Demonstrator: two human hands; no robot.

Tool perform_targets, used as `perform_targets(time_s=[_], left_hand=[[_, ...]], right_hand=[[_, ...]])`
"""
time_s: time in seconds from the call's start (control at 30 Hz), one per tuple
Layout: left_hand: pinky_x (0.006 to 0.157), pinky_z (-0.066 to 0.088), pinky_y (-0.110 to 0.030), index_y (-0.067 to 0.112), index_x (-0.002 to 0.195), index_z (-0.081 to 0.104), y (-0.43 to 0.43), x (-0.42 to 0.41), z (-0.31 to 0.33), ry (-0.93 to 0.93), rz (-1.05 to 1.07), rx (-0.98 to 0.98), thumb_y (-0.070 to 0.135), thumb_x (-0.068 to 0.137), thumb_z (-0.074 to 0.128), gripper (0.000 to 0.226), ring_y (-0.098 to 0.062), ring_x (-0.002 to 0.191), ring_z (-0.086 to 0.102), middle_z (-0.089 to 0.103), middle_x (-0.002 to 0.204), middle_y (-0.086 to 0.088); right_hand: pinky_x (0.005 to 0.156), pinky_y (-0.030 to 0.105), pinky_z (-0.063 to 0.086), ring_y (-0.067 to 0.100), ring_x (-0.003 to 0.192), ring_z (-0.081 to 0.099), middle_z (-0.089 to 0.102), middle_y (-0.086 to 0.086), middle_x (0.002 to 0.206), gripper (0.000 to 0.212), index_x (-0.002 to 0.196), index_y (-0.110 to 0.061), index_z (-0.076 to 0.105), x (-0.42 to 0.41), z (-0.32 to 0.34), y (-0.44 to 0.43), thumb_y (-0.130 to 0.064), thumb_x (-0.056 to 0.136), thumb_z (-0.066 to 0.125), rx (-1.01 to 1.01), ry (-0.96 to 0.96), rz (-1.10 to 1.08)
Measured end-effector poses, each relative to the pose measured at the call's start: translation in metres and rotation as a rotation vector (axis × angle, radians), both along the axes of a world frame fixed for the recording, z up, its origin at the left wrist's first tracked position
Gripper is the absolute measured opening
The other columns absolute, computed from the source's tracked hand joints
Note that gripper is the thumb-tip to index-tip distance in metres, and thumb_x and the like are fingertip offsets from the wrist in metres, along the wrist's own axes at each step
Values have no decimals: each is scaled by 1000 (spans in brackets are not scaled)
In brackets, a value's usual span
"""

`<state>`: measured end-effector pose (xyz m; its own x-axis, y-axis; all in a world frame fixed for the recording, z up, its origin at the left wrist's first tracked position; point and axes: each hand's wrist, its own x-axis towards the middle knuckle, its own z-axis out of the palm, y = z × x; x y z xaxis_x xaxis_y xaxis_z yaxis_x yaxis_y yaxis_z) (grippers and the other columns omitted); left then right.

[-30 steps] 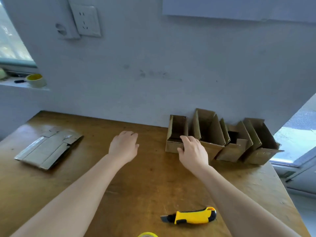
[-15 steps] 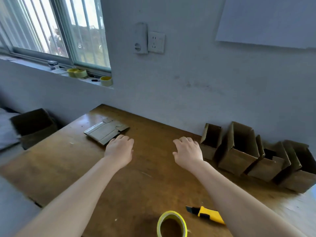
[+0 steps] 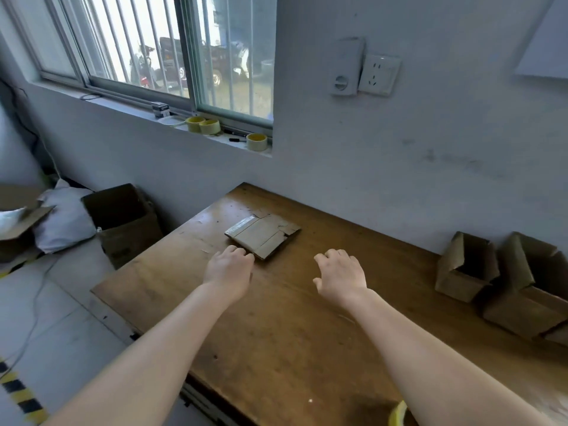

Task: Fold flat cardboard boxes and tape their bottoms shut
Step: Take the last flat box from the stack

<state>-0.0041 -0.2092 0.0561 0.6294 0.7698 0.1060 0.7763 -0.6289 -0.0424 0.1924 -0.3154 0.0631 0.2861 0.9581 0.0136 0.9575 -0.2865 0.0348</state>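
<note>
A small stack of flat cardboard boxes [image 3: 261, 236] lies near the far left corner of the wooden table [image 3: 276, 333]. My left hand [image 3: 229, 272] hovers just in front of the stack, fingertips at its near edge, holding nothing. My right hand [image 3: 339, 276] floats over the table to the right of the stack, fingers loosely curled and empty. Folded boxes [image 3: 467, 267] stand open against the wall at the right. A sliver of the yellow tape roll [image 3: 398, 413] shows at the bottom edge beside my right forearm.
An open cardboard carton [image 3: 123, 222] stands on the floor left of the table, next to white bags [image 3: 66, 219]. Tape rolls [image 3: 256, 141] sit on the window sill. The wall runs along the table's far edge.
My view has swung left, away from the folded boxes. My right hand left the box it touched, and both hands moved left toward the flat stack. The knife has left the view.
</note>
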Motion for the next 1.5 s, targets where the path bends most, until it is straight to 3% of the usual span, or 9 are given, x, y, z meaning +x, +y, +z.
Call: perform_targets(time_s=[0.27,0.8,1.0,1.13,1.27,1.37,1.5], left_hand=[[96,35,-31,21,113,55,57,-28,-27,44,-26,-60,27,93,48,22,-19,122,42,55,120,1],[89,39,-32,20,112,56,164,3,-96,118,41,-247,30,94,49,22,-21,117,45,55,118,-1],[95,41,-38,19,139,35,213,23,-116,23,72,-371,24,94,51,48,-26,129,36,30,148,-7],[108,31,-43,15,148,21,244,36,-127,-38,122,-502,30,97,47,59,-30,141,19,10,159,-12],[99,37,-43,5,138,33,261,46,-136,-156,126,-584,28,98,46,49,-34,123,39,42,136,-18],[90,44,-43,5,124,45,267,50,-137,-264,253,-671,32,96,51,40,-33,109,48,48,121,-17],[78,47,-37,7,120,56,257,51,-139,-496,443,-952,25,94,54,31,-27,95,55,58,117,-14]], right_hand=[[95,36,40,24,118,47,53,6,125,39,126,-18,50,-37,-20,57,-39,93,54,-70,35,-35],[89,35,42,24,111,49,55,6,118,36,122,-17,51,-19,-83,162,-38,93,54,-178,143,-83],[88,36,42,25,112,48,55,6,122,41,127,-17,47,-23,-114,194,-38,93,55,-188,309,-237],[92,37,44,25,117,48,54,5,126,54,139,-16,39,-27,-129,210,-44,94,52,-144,405,-360],[90,36,44,25,116,47,54,6,125,55,137,-14,40,-32,-138,223,-47,94,49,-92,466,-458],[89,34,44,24,114,51,54,6,125,54,138,-15,42,-34,-138,226,-46,95,49,-7,553,-578],[79,25,42,19,107,56,50,3,128,47,138,-21,44,-38,-134,215,-38,95,52,179,666,-709]])
